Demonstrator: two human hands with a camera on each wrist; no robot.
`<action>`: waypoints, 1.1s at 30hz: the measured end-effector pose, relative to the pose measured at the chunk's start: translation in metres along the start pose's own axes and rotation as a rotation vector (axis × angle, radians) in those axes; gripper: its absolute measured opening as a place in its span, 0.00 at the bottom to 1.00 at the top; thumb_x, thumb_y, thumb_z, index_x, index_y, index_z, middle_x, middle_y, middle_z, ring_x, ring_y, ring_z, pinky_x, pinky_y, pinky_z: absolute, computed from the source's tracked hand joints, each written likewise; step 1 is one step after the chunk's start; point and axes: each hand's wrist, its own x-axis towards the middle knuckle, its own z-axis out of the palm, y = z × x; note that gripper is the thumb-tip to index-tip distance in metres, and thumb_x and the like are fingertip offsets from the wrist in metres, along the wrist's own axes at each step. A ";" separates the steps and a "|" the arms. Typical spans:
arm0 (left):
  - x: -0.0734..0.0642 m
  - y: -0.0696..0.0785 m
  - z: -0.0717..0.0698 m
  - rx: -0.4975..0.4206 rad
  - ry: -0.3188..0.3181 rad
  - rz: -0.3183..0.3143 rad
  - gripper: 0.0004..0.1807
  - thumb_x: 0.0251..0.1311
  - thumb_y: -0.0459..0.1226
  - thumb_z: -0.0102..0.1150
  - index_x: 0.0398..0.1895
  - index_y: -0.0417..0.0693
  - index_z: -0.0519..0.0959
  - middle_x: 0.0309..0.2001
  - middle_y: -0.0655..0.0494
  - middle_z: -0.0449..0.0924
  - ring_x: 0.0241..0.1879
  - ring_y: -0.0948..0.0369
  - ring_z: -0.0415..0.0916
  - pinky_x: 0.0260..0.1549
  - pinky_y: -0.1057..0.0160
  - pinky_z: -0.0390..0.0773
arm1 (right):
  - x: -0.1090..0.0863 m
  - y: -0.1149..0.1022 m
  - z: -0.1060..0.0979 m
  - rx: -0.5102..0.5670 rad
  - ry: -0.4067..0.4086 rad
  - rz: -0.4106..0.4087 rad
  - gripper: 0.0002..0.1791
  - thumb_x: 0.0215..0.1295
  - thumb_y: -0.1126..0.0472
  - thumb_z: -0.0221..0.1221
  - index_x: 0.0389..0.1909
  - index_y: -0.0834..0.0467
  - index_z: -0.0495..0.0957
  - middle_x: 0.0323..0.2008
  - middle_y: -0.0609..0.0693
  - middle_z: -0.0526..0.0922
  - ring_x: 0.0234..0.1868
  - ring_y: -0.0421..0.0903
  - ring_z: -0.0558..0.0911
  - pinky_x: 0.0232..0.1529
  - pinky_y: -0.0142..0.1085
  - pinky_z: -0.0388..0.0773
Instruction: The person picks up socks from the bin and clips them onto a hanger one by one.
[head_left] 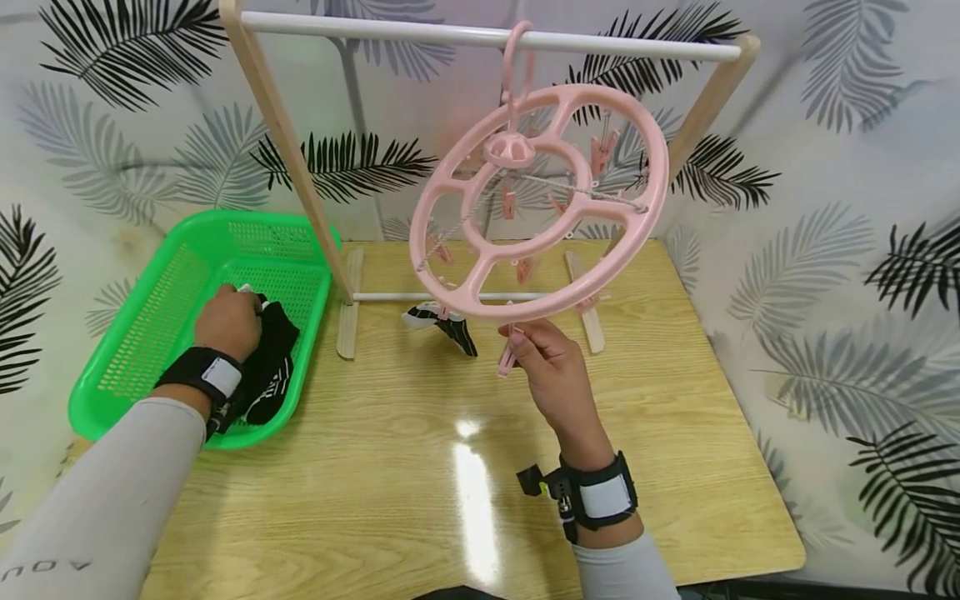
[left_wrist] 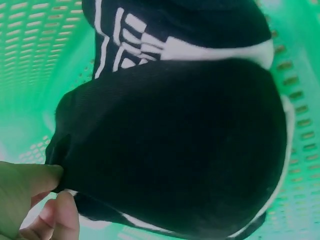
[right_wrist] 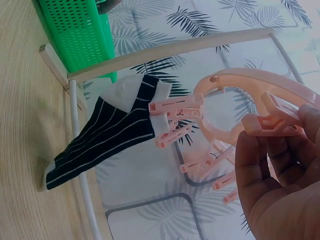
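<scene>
Inside the green basket (head_left: 127, 367), my left hand (head_left: 227, 323) pinches the edge of a black sock (left_wrist: 175, 145) between thumb and fingers. Another black sock with white markings (left_wrist: 145, 42) lies against it. My right hand (head_left: 558, 379) pinches a pink clothespin (right_wrist: 275, 120) at the near rim of a round pink hanger (head_left: 658, 167). A black sock with thin white stripes and a white cuff (right_wrist: 112, 125) hangs from the hanger by clothespins, left of my right hand.
The hanger's hook hangs over a white bar (head_left: 390, 27) on a wooden frame (head_left: 281, 142). More pink clothespins (head_left: 602, 154) dangle under the ring. A lower white rod (head_left: 390, 297) joins the frame's feet on the wooden table (head_left: 360, 483). Leaf-patterned sheeting stands behind.
</scene>
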 end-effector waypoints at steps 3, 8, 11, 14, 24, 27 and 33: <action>0.000 0.002 -0.004 -0.003 0.004 0.007 0.09 0.62 0.27 0.53 0.39 0.29 0.82 0.39 0.29 0.73 0.34 0.33 0.75 0.28 0.37 0.75 | 0.000 0.000 0.001 -0.017 -0.006 0.003 0.11 0.74 0.69 0.52 0.45 0.70 0.82 0.34 0.58 0.78 0.33 0.45 0.81 0.38 0.35 0.81; 0.003 0.008 -0.012 -0.052 -0.012 0.015 0.07 0.58 0.27 0.51 0.29 0.34 0.79 0.34 0.36 0.75 0.29 0.42 0.74 0.23 0.45 0.73 | 0.000 0.000 0.000 -0.020 -0.001 0.009 0.11 0.74 0.69 0.52 0.45 0.71 0.82 0.34 0.61 0.77 0.33 0.45 0.81 0.38 0.35 0.81; 0.005 0.010 -0.015 -0.052 -0.087 0.010 0.06 0.59 0.29 0.54 0.32 0.32 0.79 0.33 0.34 0.77 0.29 0.41 0.75 0.24 0.45 0.74 | 0.001 0.000 -0.001 -0.019 0.003 0.012 0.11 0.74 0.69 0.52 0.45 0.70 0.82 0.35 0.62 0.77 0.33 0.46 0.81 0.39 0.36 0.81; 0.004 0.006 -0.012 -0.034 -0.178 0.002 0.15 0.61 0.32 0.60 0.45 0.26 0.78 0.40 0.29 0.79 0.34 0.36 0.77 0.31 0.40 0.76 | 0.001 0.001 -0.001 -0.009 0.004 0.024 0.11 0.74 0.69 0.53 0.44 0.69 0.83 0.36 0.61 0.77 0.34 0.47 0.81 0.39 0.36 0.81; 0.004 0.007 0.008 -0.094 -0.132 -0.061 0.33 0.61 0.37 0.63 0.60 0.19 0.65 0.47 0.19 0.71 0.46 0.29 0.70 0.41 0.34 0.71 | 0.000 0.002 -0.003 0.002 -0.016 0.021 0.11 0.74 0.71 0.51 0.45 0.71 0.82 0.35 0.66 0.76 0.33 0.46 0.81 0.40 0.37 0.81; 0.003 0.008 0.011 -0.088 -0.135 -0.057 0.31 0.62 0.38 0.64 0.59 0.20 0.68 0.45 0.21 0.74 0.42 0.31 0.73 0.39 0.36 0.73 | 0.000 0.002 -0.002 0.002 -0.011 0.027 0.11 0.74 0.70 0.52 0.45 0.70 0.82 0.36 0.63 0.76 0.33 0.46 0.81 0.40 0.37 0.81; -0.001 0.010 0.010 -0.069 -0.090 0.001 0.12 0.64 0.34 0.59 0.38 0.29 0.82 0.32 0.33 0.81 0.30 0.37 0.78 0.29 0.38 0.76 | -0.001 0.002 -0.002 -0.004 -0.014 0.034 0.11 0.74 0.71 0.51 0.46 0.70 0.82 0.35 0.61 0.77 0.33 0.46 0.81 0.40 0.37 0.82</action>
